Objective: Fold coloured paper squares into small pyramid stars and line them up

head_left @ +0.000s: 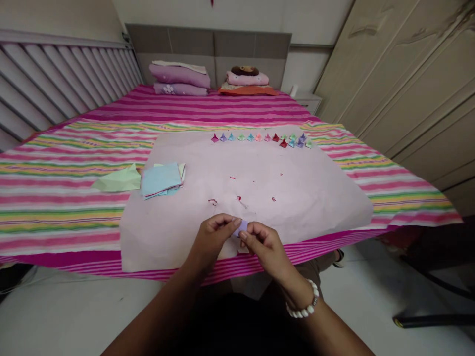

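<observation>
Purple paper piece (243,226), tiny thing over the near part of the pale sheet (315,198) | left hand (218,233) has its grip pinched on the left side, right hand (265,243) pinched on the right, so neither's nearer | long axis: can't tell, mostly covered tbh

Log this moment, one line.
left hand: pinches purple paper; right hand: same; folded pieces: sheet, far edge; stack: sheet's left edge

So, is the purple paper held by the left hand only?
No, the left hand and the right hand both pinch the purple paper, one from each side.
</observation>
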A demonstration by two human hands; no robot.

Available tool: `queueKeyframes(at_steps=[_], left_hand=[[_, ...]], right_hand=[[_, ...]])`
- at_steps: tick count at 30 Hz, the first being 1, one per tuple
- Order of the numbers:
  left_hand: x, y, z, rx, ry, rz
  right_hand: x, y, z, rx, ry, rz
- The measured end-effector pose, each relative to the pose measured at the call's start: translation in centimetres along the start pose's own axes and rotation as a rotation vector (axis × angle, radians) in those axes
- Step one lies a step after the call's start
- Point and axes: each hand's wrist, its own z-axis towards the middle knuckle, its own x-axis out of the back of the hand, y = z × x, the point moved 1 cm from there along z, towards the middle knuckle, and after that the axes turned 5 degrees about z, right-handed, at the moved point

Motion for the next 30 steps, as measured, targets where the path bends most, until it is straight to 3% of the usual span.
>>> queueKeyframes(at_steps=[4, 10, 14, 19, 26, 30], left_hand=[[-0.1, -0.1, 0.0, -0.009, 0.047, -0.091], [-0.3, -0.5, 0.2, 0.125, 0.085, -0.142], [0.0, -0.3, 0.0, -0.011, 0.124, -0.005], [0.3, -0.2, -0.2, -0.128, -0.016, 0.059], [0.4, 0.5, -0.2, -0.104, 0.016, 0.133], [0.4, 0.8, -0.2, -0.111, -0.05, 0.124]], right_hand=[[-0.5, 0.4, -0.3, -0.007, -0.012, 0.026], [-0.9, 1.5, -0.1, -0.056, 0.034, 0.106], [-0.4, 2.0, 0.1, -0.052, 0.12, 0.152], [0.0, 2.0, 0.3, -0.022, 0.125, 0.208], [0.6, 1.1, 0.5, 0.092, 0.219, 0.29], [0.9, 0.4, 0.4, 0.11, 0.167, 0.235]])
